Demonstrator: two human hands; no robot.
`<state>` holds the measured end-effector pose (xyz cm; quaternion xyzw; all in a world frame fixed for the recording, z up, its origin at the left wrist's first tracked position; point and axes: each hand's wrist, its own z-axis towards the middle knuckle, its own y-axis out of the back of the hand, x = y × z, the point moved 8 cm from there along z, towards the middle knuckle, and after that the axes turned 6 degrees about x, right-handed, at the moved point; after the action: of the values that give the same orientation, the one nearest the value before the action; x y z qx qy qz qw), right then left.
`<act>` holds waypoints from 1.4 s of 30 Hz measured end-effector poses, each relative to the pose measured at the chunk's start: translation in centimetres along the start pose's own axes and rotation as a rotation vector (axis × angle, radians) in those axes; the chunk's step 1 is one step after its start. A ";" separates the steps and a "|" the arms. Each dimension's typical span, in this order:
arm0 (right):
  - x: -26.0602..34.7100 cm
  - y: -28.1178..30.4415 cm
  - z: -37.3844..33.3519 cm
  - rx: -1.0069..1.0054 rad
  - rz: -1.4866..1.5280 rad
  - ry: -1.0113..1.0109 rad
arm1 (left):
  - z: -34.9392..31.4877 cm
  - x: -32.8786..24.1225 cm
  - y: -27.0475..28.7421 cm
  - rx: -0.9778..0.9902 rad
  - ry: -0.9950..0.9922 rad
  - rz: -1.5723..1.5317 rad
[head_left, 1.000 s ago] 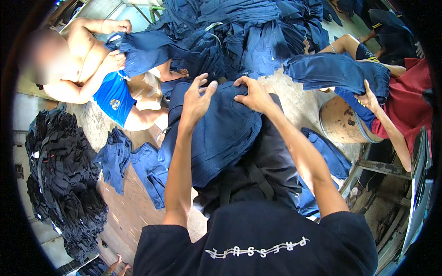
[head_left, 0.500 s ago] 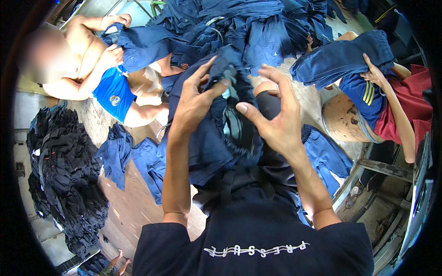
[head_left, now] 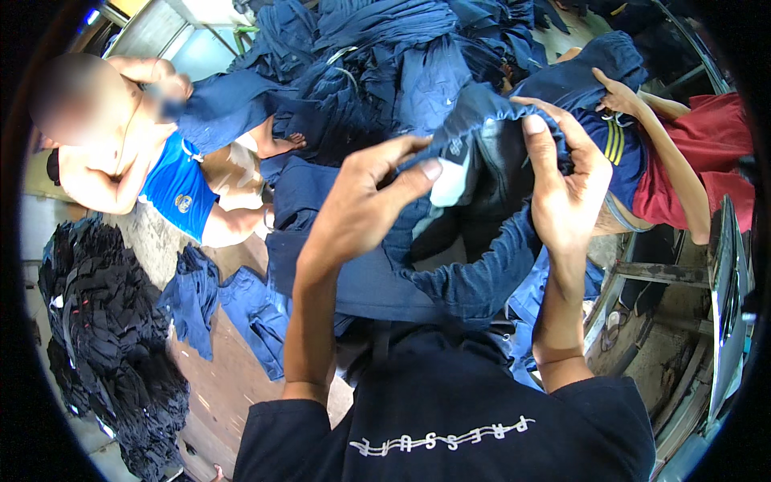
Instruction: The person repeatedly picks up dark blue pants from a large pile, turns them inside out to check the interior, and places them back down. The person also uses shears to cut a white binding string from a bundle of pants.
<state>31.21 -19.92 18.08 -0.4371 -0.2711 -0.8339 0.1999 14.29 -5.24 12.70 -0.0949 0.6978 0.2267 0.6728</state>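
Stretched open in front of me is the elastic waistband of a navy pair of pants (head_left: 474,291), its dark inside facing up. A white label (head_left: 452,183) shows inside the far part of the band. My left hand (head_left: 357,205) pinches the band's left side, thumb beside the label and fingers behind the cloth. On the right side, my right hand (head_left: 566,181) grips the band with the thumb in front and fingers behind. The legs of the pants are hidden. More folded navy cloth (head_left: 309,205) lies beneath, left of the band.
A large navy garment heap (head_left: 385,32) fills the far side. Black garments (head_left: 104,321) are piled at left, near small blue pants (head_left: 253,309). One person (head_left: 104,149) at far left handles navy cloth; another person's hand (head_left: 620,95) at right holds folded navy pants (head_left: 594,76).
The waistband has gone from narrow and bunched to spread wide. My right hand moved up and rightward and now grips it; half a second ago its fingers were apart beside the cloth.
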 end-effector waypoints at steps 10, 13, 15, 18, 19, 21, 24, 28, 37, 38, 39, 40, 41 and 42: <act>-4.2 0.5 -1.9 0.046 0.064 -0.142 | -0.3 -1.4 -3.8 -0.007 -0.002 0.261; -5.6 1.0 -2.2 0.087 0.162 -0.149 | -0.2 -1.8 -3.9 0.007 0.077 0.388; -6.1 1.7 -2.1 0.064 0.194 -0.152 | -0.2 -2.3 -4.2 0.015 0.054 0.372; -6.8 2.6 -2.2 -0.125 0.432 -0.154 | -0.4 -2.4 -5.9 0.086 0.013 0.366; -7.5 2.8 -2.6 -0.190 0.462 -0.251 | -0.2 -2.0 -6.8 0.105 0.006 0.307; -7.9 2.1 -3.4 -0.197 0.582 -0.362 | 0.1 -1.2 -8.1 0.086 -0.017 0.206; -4.6 3.0 -3.2 0.080 0.399 -0.199 | 2.7 -0.4 -7.5 0.090 -0.113 -0.047; 2.1 5.8 -2.9 0.329 -0.476 0.449 | 5.4 0.6 -7.1 0.330 0.062 -0.197; -3.0 12.8 -6.2 0.539 -0.319 0.327 | 6.5 -0.7 -16.0 0.647 0.062 -0.944; -5.1 14.7 -7.2 0.406 -0.403 0.236 | 6.4 0.0 -14.6 0.559 0.016 -0.752; -6.8 16.8 -8.2 0.284 -0.455 0.204 | 6.2 0.8 -12.8 0.448 -0.029 -0.593; -9.2 19.9 -9.8 0.172 -0.580 -0.039 | 5.9 1.9 -10.7 0.378 0.004 -0.370; -10.6 23.2 -11.7 0.076 -0.669 -0.194 | 5.6 2.1 -8.7 0.355 -0.047 -0.201; -11.7 26.5 -13.8 -0.047 -0.687 -0.347 | 5.3 3.2 -6.9 0.296 0.026 -0.133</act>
<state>44.08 -47.96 9.11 -0.4598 -0.4124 -0.7720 -0.1500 21.77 -8.36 8.28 -0.0436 0.7243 0.0749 0.6840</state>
